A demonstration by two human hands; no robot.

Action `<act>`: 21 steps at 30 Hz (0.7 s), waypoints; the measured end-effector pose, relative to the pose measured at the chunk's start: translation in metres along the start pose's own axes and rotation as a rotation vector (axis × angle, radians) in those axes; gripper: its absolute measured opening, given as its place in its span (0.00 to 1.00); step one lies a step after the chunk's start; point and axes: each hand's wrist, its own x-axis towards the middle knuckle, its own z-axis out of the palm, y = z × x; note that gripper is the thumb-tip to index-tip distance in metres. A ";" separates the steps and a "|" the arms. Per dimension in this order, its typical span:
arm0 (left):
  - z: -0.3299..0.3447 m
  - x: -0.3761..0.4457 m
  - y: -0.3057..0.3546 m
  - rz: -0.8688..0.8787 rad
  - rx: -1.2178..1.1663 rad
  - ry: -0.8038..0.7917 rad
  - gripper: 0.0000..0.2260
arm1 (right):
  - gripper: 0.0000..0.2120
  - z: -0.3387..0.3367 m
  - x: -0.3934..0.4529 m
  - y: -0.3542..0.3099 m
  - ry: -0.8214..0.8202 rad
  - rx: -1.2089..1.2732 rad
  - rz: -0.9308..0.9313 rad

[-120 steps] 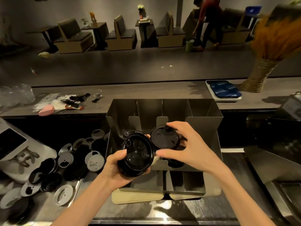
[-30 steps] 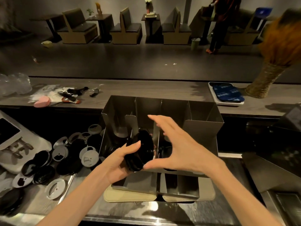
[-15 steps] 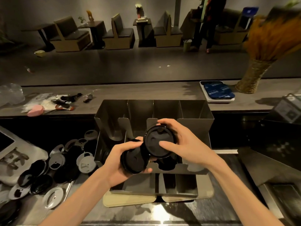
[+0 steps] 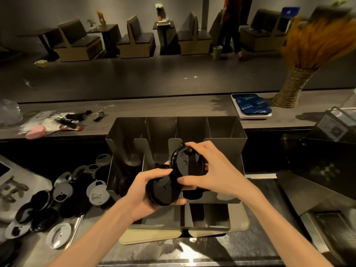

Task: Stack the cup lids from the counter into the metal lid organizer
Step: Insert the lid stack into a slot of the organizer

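The metal lid organizer (image 4: 225, 132) stands on the counter in front of me, split into several compartments. My left hand (image 4: 142, 191) grips a stack of black lids (image 4: 161, 191) in front of the organizer's second slot. My right hand (image 4: 210, 170) holds a single black lid (image 4: 185, 162) tilted on edge just above that stack, over the third slot. A heap of black and white loose lids (image 4: 63, 191) lies on the counter to the left of the organizer. More dark lids show low inside the left compartments.
A beige mat (image 4: 154, 236) lies under the organizer. On the back ledge are a pink object (image 4: 35, 132), tools, a white tray with blue packets (image 4: 252, 106) and a woven vase (image 4: 290, 91). A person stands far behind among the seats.
My right hand, open one second ago, has taken one black lid off the stack in my left hand and lifted it on edge. The left hand still grips the stack.
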 end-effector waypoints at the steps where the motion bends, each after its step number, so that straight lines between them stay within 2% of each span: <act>1: -0.001 0.001 0.002 0.018 0.006 0.016 0.22 | 0.45 -0.004 0.001 0.002 0.034 -0.011 0.003; 4: -0.012 0.005 0.008 0.064 -0.052 0.135 0.19 | 0.44 -0.019 0.004 0.009 0.090 -0.176 0.029; 7: -0.027 0.003 0.015 0.112 -0.159 0.193 0.20 | 0.44 -0.021 0.005 0.007 -0.038 -0.482 0.031; 9: -0.032 0.001 0.016 0.117 -0.193 0.211 0.20 | 0.45 -0.014 0.006 0.005 -0.133 -0.603 0.021; 14: -0.033 0.001 0.011 0.110 -0.203 0.235 0.17 | 0.41 0.016 0.023 0.016 -0.303 -0.714 0.012; 17: -0.035 -0.001 0.010 0.124 -0.188 0.253 0.16 | 0.38 0.032 0.033 0.027 -0.353 -0.763 -0.006; 21: -0.037 -0.002 0.009 0.112 -0.207 0.239 0.17 | 0.33 0.043 0.046 0.037 -0.380 -0.979 -0.076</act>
